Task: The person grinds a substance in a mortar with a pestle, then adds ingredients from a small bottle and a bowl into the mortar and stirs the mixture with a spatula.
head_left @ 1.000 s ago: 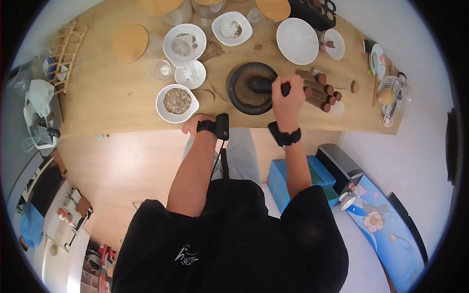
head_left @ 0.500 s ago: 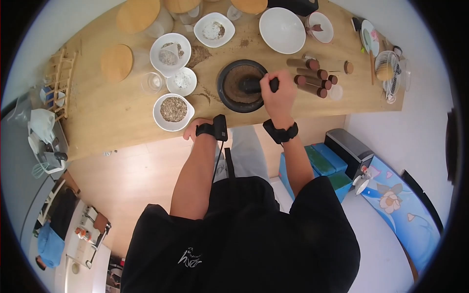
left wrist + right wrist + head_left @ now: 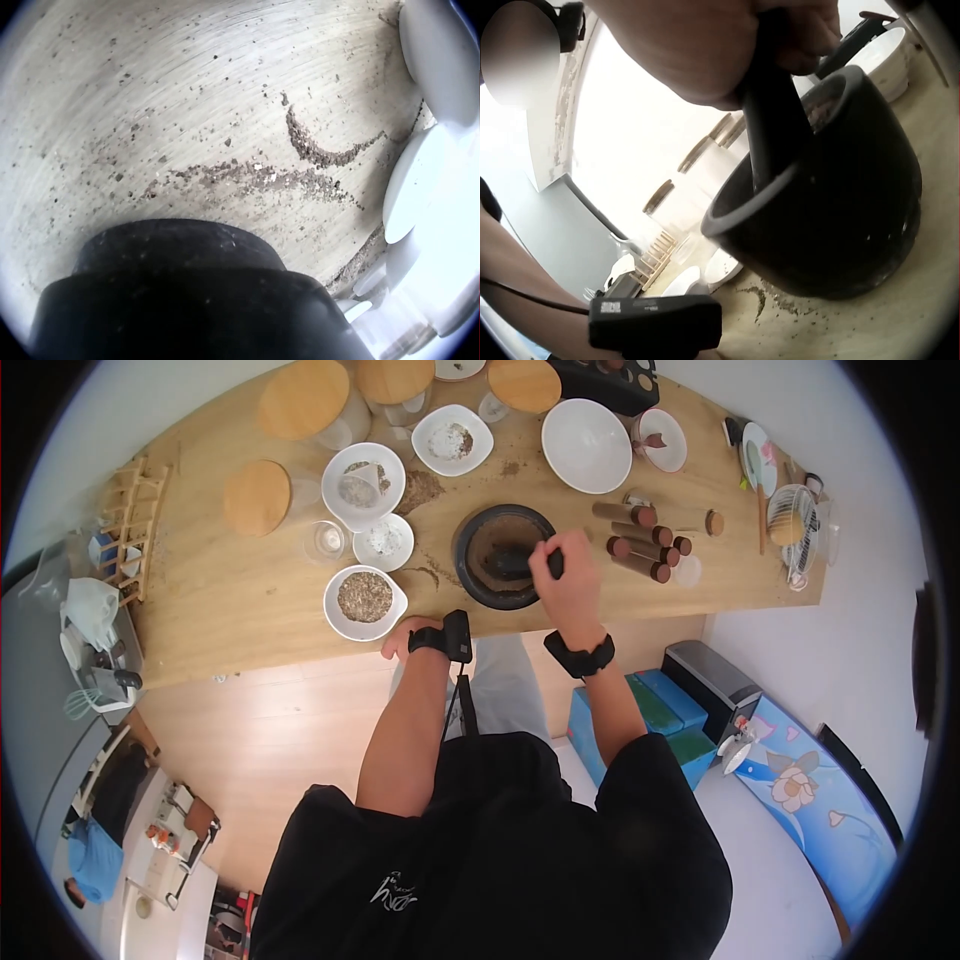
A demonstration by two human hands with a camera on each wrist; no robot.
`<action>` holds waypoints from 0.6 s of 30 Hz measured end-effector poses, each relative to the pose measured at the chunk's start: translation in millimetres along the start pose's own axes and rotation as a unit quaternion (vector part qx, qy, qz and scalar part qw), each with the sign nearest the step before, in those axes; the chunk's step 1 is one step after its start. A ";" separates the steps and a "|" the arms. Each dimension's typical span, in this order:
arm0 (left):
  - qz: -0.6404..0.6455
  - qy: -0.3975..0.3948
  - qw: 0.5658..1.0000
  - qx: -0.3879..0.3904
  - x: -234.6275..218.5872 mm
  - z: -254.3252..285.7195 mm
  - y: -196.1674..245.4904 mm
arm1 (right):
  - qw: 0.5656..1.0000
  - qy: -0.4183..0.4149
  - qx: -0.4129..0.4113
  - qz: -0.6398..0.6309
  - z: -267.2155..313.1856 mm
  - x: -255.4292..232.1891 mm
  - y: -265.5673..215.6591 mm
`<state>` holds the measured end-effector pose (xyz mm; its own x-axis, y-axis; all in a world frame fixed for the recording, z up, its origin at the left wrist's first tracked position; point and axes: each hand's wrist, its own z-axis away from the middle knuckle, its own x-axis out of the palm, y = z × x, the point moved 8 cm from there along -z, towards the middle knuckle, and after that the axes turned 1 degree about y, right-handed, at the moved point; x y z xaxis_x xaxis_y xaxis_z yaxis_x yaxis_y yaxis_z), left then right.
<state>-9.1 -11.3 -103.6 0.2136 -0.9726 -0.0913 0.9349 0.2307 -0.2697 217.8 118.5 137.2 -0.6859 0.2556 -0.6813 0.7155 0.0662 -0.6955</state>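
Observation:
In the head view, my right hand (image 3: pixel 570 585) grips the black pestle (image 3: pixel 776 127) by its upper end. The pestle leans inside a dark stone mortar (image 3: pixel 832 214), its lower part down among brown powder (image 3: pixel 488 538). The right wrist view shows fingers wrapped round the handle above the mortar's rim. My left hand (image 3: pixel 402 637) rests at the table's front edge with nothing seen in it, partly hidden by its wrist camera. Just beyond it stands a white spouted bowl (image 3: pixel 335 618) of coarse brown-grey bits (image 3: pixel 366 597).
Left of the mortar stand a small white dish (image 3: pixel 400 556) and a white bowl (image 3: pixel 330 500) holding a clear cup. Several brown-capped tubes (image 3: pixel 640 546) lie to its right, with a large white bowl (image 3: pixel 587 445) behind. Spilled crumbs (image 3: pixel 315 154) streak the wooden table (image 3: pixel 250 585).
The pestle's handle has swung about, its tilt changing within the mortar as my right hand moves with it. My left hand stays at the table edge. The head view has shifted.

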 end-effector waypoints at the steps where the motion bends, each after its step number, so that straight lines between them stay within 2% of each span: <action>1: 0.012 0.002 1.000 -0.008 5.1 -12.5 0.8 | 0.999 0.028 0.032 0.004 -3.4 -5.7 10.0; 2: 0.021 0.005 1.000 -0.017 11.3 -26.4 -0.5 | 0.999 0.028 0.028 0.003 -4.2 -1.7 11.0; 4: 0.037 0.009 0.999 -0.031 22.0 -42.6 -2.1 | 0.994 0.100 0.034 0.025 2.6 -2.3 9.9; 5: 0.073 0.004 0.996 -0.050 24.3 -40.9 -5.2 | 0.995 0.091 0.030 0.009 6.1 4.8 0.0; 6: 0.179 -0.030 0.981 -0.067 18.2 -7.7 -7.0 | 0.996 0.085 0.034 0.001 6.4 4.4 -4.9; 7: 0.236 -0.043 0.968 -0.075 15.8 -2.1 -11.3 | 0.999 0.041 0.026 -0.005 1.8 6.7 -8.3; 8: 0.291 -0.055 0.951 -0.086 14.8 0.6 -15.2 | 1.000 0.001 0.014 -0.008 -3.7 8.5 -8.2; 10: 0.345 -0.031 0.931 -0.115 19.7 -15.0 -18.4 | 1.000 -0.003 0.015 0.007 -9.2 8.6 3.0; 12: 0.399 -0.013 0.906 -0.141 30.7 -33.4 -13.5 | 0.990 0.104 0.094 -0.029 -8.2 -3.9 20.6; 14: 0.447 -0.010 0.878 -0.168 40.7 -39.0 -13.2 | 0.991 0.097 0.087 -0.025 -1.8 1.3 9.3; 16: 0.487 -0.008 0.853 -0.185 42.8 -36.7 -15.5 | 1.000 0.026 -0.014 0.001 -1.8 10.2 -12.6; 18: 0.516 -0.008 0.834 -0.196 43.5 -32.6 -17.4 | 1.000 0.008 0.002 0.005 -3.5 9.5 -4.1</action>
<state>-25.4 -56.7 -134.0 0.8535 -0.2509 -0.4567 0.0876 0.9331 -0.3489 208.8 124.1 134.4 -0.6768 0.2715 -0.6843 0.7215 0.0598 -0.6898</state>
